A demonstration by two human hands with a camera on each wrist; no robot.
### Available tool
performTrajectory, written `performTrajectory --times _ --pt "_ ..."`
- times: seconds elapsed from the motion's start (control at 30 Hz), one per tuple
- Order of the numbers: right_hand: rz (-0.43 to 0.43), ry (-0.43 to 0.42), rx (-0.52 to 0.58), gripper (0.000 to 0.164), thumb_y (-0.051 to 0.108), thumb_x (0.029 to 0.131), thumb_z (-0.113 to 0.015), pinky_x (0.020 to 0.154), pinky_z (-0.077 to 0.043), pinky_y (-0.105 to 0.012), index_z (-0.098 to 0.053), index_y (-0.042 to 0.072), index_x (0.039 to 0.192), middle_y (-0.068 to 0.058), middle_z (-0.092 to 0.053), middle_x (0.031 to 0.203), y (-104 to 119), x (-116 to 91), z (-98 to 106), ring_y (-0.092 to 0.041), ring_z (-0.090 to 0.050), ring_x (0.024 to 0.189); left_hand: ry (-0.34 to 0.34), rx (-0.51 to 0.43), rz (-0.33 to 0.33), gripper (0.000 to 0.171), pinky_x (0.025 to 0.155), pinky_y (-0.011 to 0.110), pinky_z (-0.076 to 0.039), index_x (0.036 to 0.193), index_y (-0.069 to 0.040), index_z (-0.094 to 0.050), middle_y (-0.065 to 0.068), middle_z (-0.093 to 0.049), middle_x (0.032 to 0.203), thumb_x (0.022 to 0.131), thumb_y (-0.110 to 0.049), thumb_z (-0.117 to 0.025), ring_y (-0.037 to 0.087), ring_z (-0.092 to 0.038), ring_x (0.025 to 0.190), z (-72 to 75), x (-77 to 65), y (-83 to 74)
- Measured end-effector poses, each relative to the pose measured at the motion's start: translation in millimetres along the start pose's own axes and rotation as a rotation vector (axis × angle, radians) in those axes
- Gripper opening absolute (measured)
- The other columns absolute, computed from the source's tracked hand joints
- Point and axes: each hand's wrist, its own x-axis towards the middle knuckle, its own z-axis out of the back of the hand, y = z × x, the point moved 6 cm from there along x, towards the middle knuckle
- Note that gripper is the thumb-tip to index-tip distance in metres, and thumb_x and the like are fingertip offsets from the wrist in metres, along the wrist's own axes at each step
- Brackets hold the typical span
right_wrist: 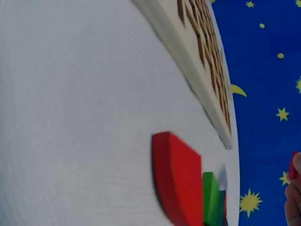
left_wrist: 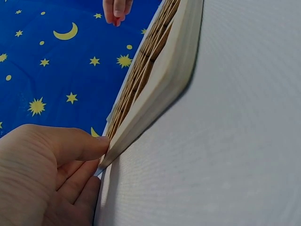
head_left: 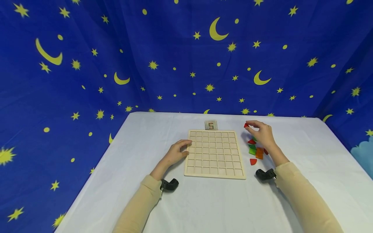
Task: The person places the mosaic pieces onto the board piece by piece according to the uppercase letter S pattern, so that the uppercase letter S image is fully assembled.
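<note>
A square wooden grid board [head_left: 215,154] lies on the table, its cells bare. At its left rim rests my left hand [head_left: 175,152], thumb and forefinger apart and touching the edge; the left wrist view has the thumb [left_wrist: 84,145] at the board's rim [left_wrist: 164,80]. Thumb and fingertips of my right hand [head_left: 263,133] pinch a small red piece [head_left: 246,125] above the table, beyond the board's right side. Below that hand lie loose pieces: a red quarter-round piece [head_left: 253,161], orange pieces [head_left: 259,153], a light green piece [head_left: 252,151] and others partly hidden.
A small card [head_left: 211,125] with a coloured pattern on a grid sits at the board's far edge. White cloth [head_left: 215,204] covers the table. Behind it hangs a blue curtain [head_left: 180,48] with yellow moons and stars. A black wrist-worn device [head_left: 170,185] juts from each sleeve.
</note>
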Motion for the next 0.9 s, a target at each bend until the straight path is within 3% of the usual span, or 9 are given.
performTrajectory --times 0.7,0.9 --pt "0.19 0.055 0.07 0.028 0.011 0.086 -0.069 0.082 -0.05 -0.057 -0.067 0.0 0.112 -0.018 -0.068 0.104 60.6 1.1 -23.8 -0.04 -0.06 0.096 -0.003 0.018 -0.007 0.047 0.106 0.03 -0.037 0.13 -0.001 -0.055 0.012 -0.053 0.131 0.084 0.005 -0.064 0.026 -0.047 0.124 0.1 1.0 1.5" --pt "0.196 0.093 0.063 0.028 0.012 0.086 -0.069 0.084 -0.049 -0.056 -0.068 0.001 0.112 -0.015 -0.068 0.106 72.5 1.9 -32.6 -0.036 -0.06 0.097 -0.007 0.025 -0.016 0.047 0.106 0.031 -0.037 0.129 0.0 -0.055 0.014 -0.053 0.13 0.083 0.006 -0.064 0.027 -0.047 0.123 0.2 1.2 0.9"
